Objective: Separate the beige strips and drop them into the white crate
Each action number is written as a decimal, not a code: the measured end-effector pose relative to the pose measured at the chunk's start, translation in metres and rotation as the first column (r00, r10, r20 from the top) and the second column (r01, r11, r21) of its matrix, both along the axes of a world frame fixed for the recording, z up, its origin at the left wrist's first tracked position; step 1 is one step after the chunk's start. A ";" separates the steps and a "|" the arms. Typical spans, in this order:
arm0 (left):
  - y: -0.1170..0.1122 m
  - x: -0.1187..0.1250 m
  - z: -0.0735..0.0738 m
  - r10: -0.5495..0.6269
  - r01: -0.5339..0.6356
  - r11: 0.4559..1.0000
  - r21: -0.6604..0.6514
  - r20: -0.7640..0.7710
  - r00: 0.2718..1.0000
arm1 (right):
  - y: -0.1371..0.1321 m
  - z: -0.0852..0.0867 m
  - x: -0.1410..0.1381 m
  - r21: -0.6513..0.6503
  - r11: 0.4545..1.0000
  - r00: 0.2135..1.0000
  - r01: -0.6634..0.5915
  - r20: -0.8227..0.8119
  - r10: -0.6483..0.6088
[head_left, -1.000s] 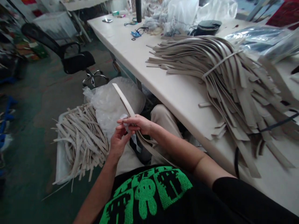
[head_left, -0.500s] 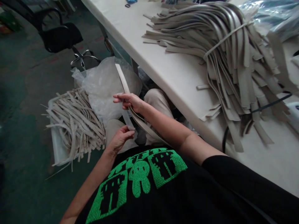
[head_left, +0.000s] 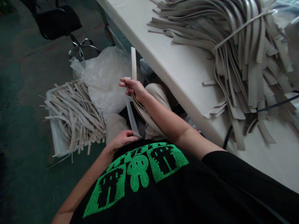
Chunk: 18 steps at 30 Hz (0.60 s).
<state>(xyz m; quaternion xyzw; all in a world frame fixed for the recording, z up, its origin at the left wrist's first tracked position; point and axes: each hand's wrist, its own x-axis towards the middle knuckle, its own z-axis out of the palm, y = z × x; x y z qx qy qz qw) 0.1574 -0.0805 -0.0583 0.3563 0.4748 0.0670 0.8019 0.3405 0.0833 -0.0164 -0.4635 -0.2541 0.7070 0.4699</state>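
Note:
My right hand [head_left: 135,88] is closed around a long beige strip [head_left: 134,63], whose end sticks up above the fingers. The rest of the strip curves down under my right forearm toward my body. Low in my lap, my left hand [head_left: 123,137] pinches the lower end of a thin translucent film strip [head_left: 132,119]. That film runs up taut to my right hand, where a small whitish piece shows at the fingertips. Whether the film is still joined to the beige strip is hidden by the fingers.
On the floor at left, a white bin [head_left: 56,137] overflows with thin strips [head_left: 77,118]. Behind it lies a crumpled clear plastic bag [head_left: 107,81]. A tied bundle of beige strips [head_left: 233,46] covers much of the white table [head_left: 168,65]. A black office chair [head_left: 58,21] stands farther back.
My left hand has pulled down toward my body, so a longer stretch of film shows. My right hand has moved slightly up and right, and the beige strip's end now stands more upright.

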 end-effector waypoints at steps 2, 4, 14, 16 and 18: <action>-0.004 0.001 0.002 -0.045 0.044 0.999 -0.008 -0.030 0.999 | 0.001 0.002 0.002 0.004 1.000 0.999 0.002 0.032 -0.002; -0.008 0.002 0.004 -0.087 0.087 0.996 -0.007 -0.045 0.995 | 0.003 0.004 0.004 0.009 1.000 0.996 0.004 0.088 -0.005; 0.021 -0.025 0.013 0.671 -0.682 0.730 0.039 0.150 0.726 | -0.001 -0.019 -0.006 0.046 0.994 0.879 -0.101 0.473 0.068; 0.031 -0.040 0.020 0.802 -0.816 0.578 0.014 0.174 0.571 | -0.009 -0.027 -0.011 0.059 0.974 0.814 -0.221 0.561 0.151; 0.038 -0.051 0.027 0.882 -0.900 0.436 0.005 0.197 0.428 | -0.021 -0.032 -0.013 0.063 0.942 0.767 -0.329 0.600 0.228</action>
